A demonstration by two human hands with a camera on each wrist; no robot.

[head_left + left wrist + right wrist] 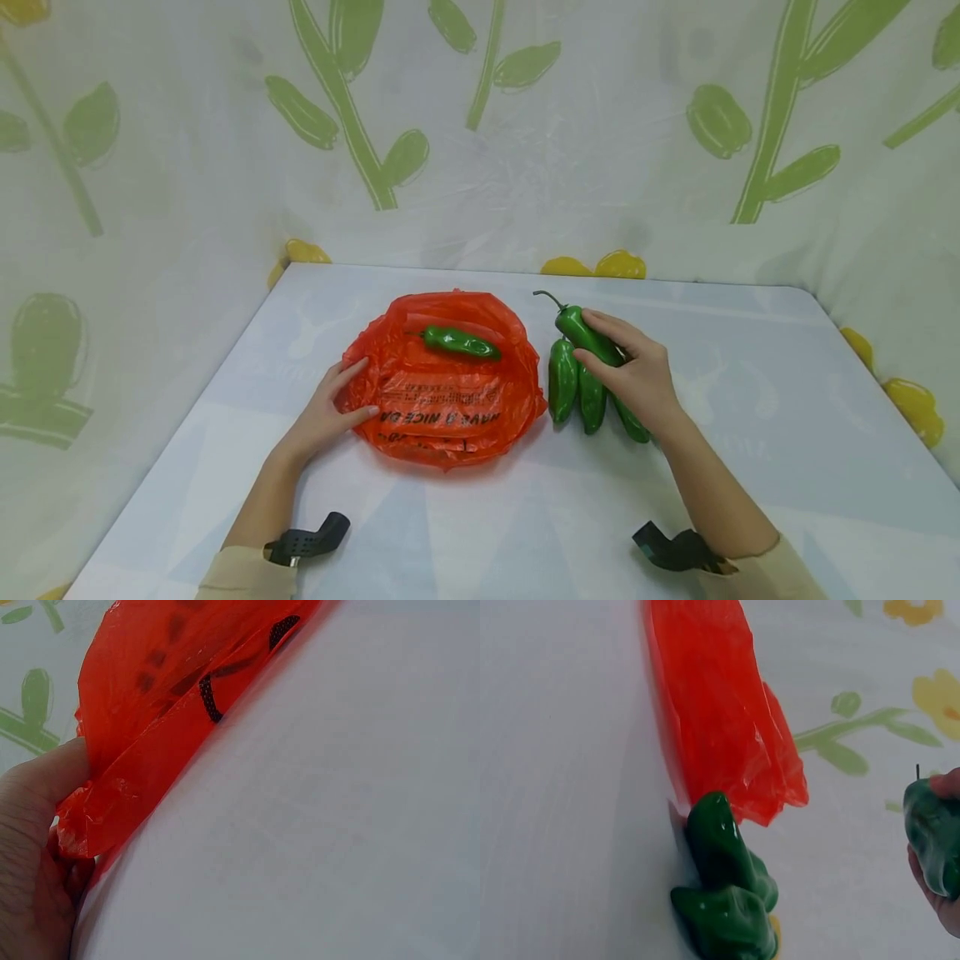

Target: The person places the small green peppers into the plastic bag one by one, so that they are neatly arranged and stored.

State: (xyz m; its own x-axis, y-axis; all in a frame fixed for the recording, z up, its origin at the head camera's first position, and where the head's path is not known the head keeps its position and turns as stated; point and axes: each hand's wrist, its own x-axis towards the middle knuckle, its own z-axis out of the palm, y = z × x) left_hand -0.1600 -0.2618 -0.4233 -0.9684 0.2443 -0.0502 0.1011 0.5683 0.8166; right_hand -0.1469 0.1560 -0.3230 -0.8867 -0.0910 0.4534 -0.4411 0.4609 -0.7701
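A red plastic bag [442, 392] with black printing lies spread open on the table, a single green chili pepper [461, 342] inside it. My left hand [322, 417] grips the bag's left edge; the left wrist view shows the thumb [67, 769] against the crumpled red film. On the bag's right, my right hand [641, 379] holds a long-stemmed green chili pepper [579, 327] between thumb and fingers, raised above the table in the right wrist view. Under and beside that hand lie several more green peppers [562, 383], partly hidden by it.
The white table [480, 533] carries a faint pale pattern. Behind it and along its sides hangs a pale cloth [600, 150] with green leaves and yellow flowers. A black wrist device [307, 543] sits on my left forearm, and another [675, 550] on the right.
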